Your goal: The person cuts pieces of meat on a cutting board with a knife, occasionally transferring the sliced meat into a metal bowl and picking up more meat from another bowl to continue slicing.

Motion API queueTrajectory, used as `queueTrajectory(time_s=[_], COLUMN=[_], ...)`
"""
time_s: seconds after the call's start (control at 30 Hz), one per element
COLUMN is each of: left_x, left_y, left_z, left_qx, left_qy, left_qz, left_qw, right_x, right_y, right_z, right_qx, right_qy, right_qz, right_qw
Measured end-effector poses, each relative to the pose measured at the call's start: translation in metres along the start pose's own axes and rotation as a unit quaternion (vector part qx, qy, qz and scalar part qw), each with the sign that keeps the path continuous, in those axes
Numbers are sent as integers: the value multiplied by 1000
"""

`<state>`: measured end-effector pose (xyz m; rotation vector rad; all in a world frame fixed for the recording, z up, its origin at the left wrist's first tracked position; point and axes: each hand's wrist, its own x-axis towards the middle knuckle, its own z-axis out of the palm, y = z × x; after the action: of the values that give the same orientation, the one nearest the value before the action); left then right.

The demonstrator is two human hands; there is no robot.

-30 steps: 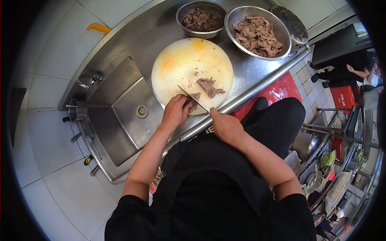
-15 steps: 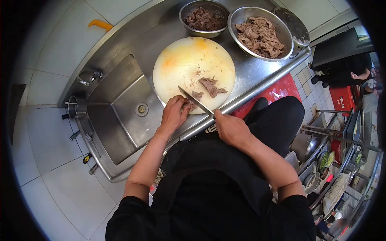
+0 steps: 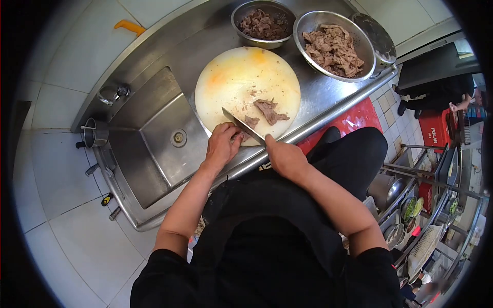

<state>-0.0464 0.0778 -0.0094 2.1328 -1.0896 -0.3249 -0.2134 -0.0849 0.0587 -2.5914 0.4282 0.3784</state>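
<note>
My closed right hand has slid the knife toward nine o'clock, close beside meat my curled left hand pins.

Cutting board: open pass over its far half, beyond the knife. Near edge: barred by left hand and right hand, blade slanting between. Sink: open from above, left of board; faucet at far rim, small pot at left end. Beyond board: smaller bowl, larger bowl, raised rims, gap seemingly slight. Steel counter: lane right of board.
</note>
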Motion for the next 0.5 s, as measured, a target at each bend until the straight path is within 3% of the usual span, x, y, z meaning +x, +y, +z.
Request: queueTrajectory(time_s=[0.1,0.17,0.37,0.5], left_x=[1,-2,-8,-8], left_y=[0,3,-3,-5], left_z=[-2,-10,-23,-14], left_qx=[2,-72,3,19], left_qy=[-7,-9,-56,-36], left_qz=[3,-30,5,4], left_qw=[1000,997,998,999], right_x=[15,15,-32,-47], right_y=[0,-3,-11,-9], right_z=[-9,-6,-31,-27], right_qx=[25,42,41,48], right_qy=[-19,16,3,-1], right_qz=[16,20,7,0], right_qw=[999,999,999,999])
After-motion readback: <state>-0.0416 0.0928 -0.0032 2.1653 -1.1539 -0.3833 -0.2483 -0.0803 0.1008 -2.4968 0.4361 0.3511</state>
